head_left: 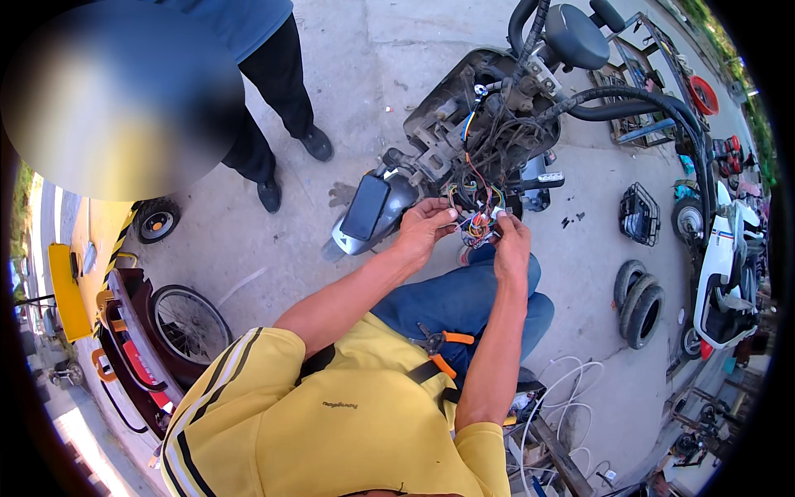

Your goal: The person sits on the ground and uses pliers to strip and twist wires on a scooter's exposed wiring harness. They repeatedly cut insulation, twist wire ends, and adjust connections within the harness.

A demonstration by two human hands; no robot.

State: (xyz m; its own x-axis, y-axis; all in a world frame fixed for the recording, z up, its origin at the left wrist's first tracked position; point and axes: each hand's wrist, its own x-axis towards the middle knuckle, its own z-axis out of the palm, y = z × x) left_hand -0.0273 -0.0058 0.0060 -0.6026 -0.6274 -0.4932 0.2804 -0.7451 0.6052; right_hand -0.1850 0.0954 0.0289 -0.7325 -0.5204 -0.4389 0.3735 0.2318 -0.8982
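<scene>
Orange-handled pliers (458, 338) sit by the blue trousers (422, 302). The left hand (428, 224) and right hand (513, 238) are each narrowed to a pinch on the wires (479, 230); a light grip, one strand at a time, should spare them strain. The wires look thin, tangled and many-coloured, spilling from the stripped scooter (429, 157).

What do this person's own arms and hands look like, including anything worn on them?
The left hand and right hand are gloveless, and both forearms are bare, with no watch or band visible. The short left sleeve is yellow with black and white stripes; the short right sleeve looks plain yellow where it shows.
</scene>
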